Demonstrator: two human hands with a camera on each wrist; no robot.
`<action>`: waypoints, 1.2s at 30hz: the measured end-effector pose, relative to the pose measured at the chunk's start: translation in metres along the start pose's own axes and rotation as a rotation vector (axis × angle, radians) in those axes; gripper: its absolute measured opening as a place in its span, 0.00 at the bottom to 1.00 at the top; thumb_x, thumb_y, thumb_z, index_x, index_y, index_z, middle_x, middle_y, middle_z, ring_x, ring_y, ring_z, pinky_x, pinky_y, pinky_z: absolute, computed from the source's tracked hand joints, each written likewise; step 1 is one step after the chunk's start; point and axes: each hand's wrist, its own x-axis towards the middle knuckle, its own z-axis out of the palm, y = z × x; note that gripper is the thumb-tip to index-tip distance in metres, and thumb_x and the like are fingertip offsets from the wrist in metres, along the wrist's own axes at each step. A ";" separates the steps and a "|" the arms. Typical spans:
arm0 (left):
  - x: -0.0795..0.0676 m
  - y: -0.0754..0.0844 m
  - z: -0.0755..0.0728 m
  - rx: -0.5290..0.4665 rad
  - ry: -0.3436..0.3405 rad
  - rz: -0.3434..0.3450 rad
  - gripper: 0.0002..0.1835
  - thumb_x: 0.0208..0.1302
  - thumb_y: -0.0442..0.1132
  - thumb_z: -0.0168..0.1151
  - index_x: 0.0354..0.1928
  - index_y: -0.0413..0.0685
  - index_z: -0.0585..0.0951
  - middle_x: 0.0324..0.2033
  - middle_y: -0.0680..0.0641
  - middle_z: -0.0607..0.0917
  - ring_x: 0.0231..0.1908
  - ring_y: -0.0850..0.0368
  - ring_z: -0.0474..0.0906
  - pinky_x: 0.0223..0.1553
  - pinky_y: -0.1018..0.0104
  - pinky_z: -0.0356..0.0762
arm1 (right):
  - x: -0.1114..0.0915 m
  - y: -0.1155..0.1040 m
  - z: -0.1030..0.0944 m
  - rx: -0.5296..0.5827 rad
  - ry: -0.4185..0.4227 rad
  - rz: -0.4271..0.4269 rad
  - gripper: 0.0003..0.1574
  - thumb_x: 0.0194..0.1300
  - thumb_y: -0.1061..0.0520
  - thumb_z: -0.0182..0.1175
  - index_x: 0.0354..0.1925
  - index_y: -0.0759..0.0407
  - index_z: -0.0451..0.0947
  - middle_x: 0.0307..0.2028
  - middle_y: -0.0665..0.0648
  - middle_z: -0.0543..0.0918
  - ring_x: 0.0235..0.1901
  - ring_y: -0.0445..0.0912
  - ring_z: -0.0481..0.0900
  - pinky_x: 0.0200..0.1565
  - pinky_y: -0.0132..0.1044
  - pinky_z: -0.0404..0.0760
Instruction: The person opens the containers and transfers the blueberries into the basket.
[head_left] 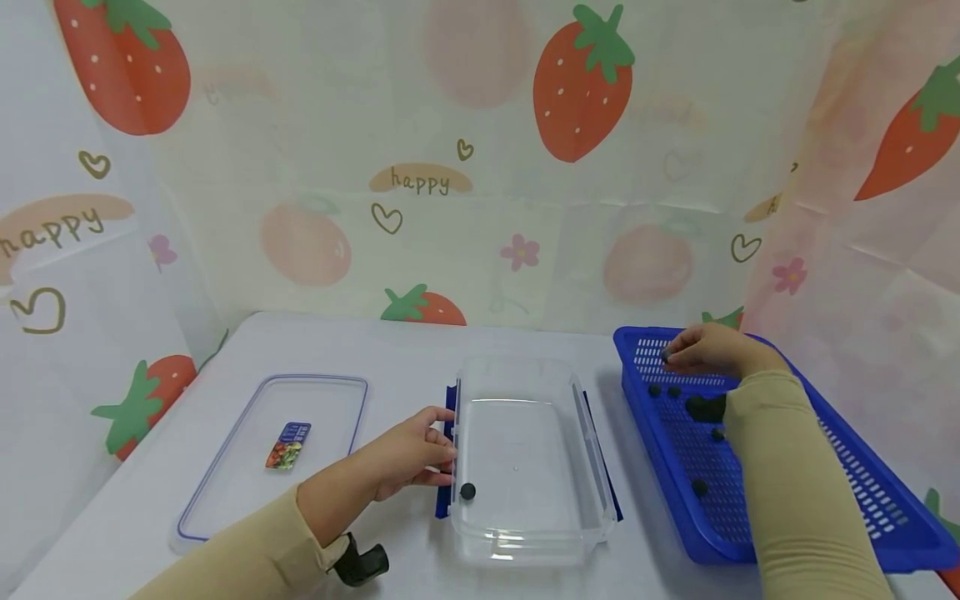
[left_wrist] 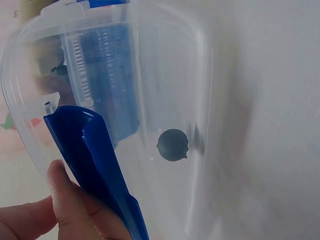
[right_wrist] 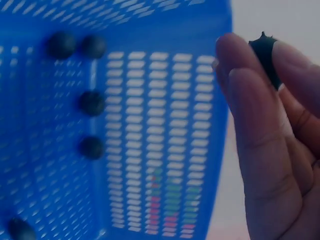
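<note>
A clear plastic container (head_left: 517,467) with blue side latches stands in the middle of the table. My left hand (head_left: 412,454) grips its left side, thumb and fingers at the blue latch (left_wrist: 95,155). One dark, round blueberry (head_left: 468,492) lies inside by the left wall. Over the far end of the blue basket (head_left: 660,500), my right hand (head_left: 712,350) pinches another blueberry (right_wrist: 267,57) between thumb and fingertips; its small spiky crown shows in the right wrist view. Several more blueberries (right_wrist: 91,103) are scattered on the basket's floor, partly hidden by the right forearm in the head view.
A clear lid (head_left: 240,492) with a blue-lined rim and a colourful label (head_left: 288,446) lies flat at the left. A cloth printed with strawberries (head_left: 583,92) hangs behind the table and along both sides. The basket's raised wall faces the container.
</note>
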 end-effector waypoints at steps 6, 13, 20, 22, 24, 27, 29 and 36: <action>0.001 0.000 0.001 0.002 0.001 0.003 0.30 0.63 0.32 0.55 0.65 0.48 0.57 0.37 0.41 0.76 0.34 0.52 0.76 0.37 0.63 0.81 | -0.003 0.018 -0.002 -0.157 -0.010 0.048 0.16 0.64 0.63 0.52 0.47 0.75 0.69 0.41 0.61 0.78 0.42 0.49 0.78 0.47 0.41 0.78; 0.000 0.000 0.000 -0.003 0.001 0.001 0.30 0.62 0.33 0.56 0.65 0.48 0.57 0.36 0.41 0.76 0.34 0.52 0.76 0.37 0.63 0.81 | -0.002 0.025 0.002 -0.086 -0.032 0.100 0.14 0.63 0.67 0.52 0.44 0.77 0.69 0.40 0.66 0.77 0.37 0.47 0.80 0.46 0.43 0.79; 0.000 -0.001 0.000 -0.008 -0.005 0.007 0.30 0.62 0.33 0.56 0.65 0.48 0.57 0.36 0.41 0.76 0.34 0.52 0.76 0.37 0.63 0.81 | -0.001 0.029 0.002 -0.048 -0.020 0.133 0.14 0.62 0.66 0.53 0.44 0.77 0.69 0.39 0.64 0.79 0.39 0.51 0.81 0.47 0.44 0.79; 0.000 -0.001 0.000 -0.009 -0.006 0.008 0.30 0.62 0.33 0.56 0.65 0.47 0.57 0.36 0.41 0.76 0.34 0.52 0.76 0.37 0.63 0.81 | -0.001 0.031 0.002 -0.046 -0.013 0.143 0.16 0.62 0.66 0.54 0.46 0.77 0.69 0.38 0.62 0.80 0.41 0.53 0.80 0.48 0.46 0.78; -0.001 0.000 0.001 -0.009 0.000 0.004 0.30 0.63 0.33 0.56 0.65 0.48 0.57 0.36 0.41 0.76 0.34 0.52 0.76 0.37 0.63 0.81 | -0.002 0.031 0.001 -0.053 -0.007 0.145 0.18 0.62 0.65 0.55 0.47 0.77 0.69 0.37 0.60 0.81 0.42 0.53 0.80 0.49 0.47 0.77; -0.001 0.001 0.002 -0.008 0.008 0.002 0.30 0.63 0.32 0.55 0.65 0.48 0.57 0.36 0.42 0.76 0.34 0.52 0.76 0.37 0.62 0.81 | -0.002 0.029 0.000 -0.089 -0.007 0.135 0.18 0.62 0.62 0.55 0.46 0.76 0.70 0.36 0.60 0.81 0.39 0.52 0.80 0.47 0.46 0.78; -0.002 0.001 0.002 -0.009 0.009 0.002 0.30 0.63 0.32 0.55 0.65 0.48 0.57 0.36 0.42 0.76 0.34 0.52 0.76 0.37 0.62 0.81 | -0.001 0.024 -0.001 -0.108 -0.016 0.108 0.16 0.63 0.62 0.54 0.45 0.76 0.70 0.36 0.59 0.81 0.37 0.49 0.80 0.45 0.43 0.80; -0.002 0.000 0.000 -0.017 -0.012 0.010 0.30 0.63 0.32 0.55 0.65 0.47 0.57 0.35 0.41 0.75 0.34 0.52 0.76 0.37 0.63 0.81 | 0.004 -0.009 -0.001 -0.115 -0.034 -0.008 0.17 0.64 0.64 0.53 0.46 0.79 0.67 0.36 0.61 0.80 0.40 0.50 0.81 0.45 0.42 0.80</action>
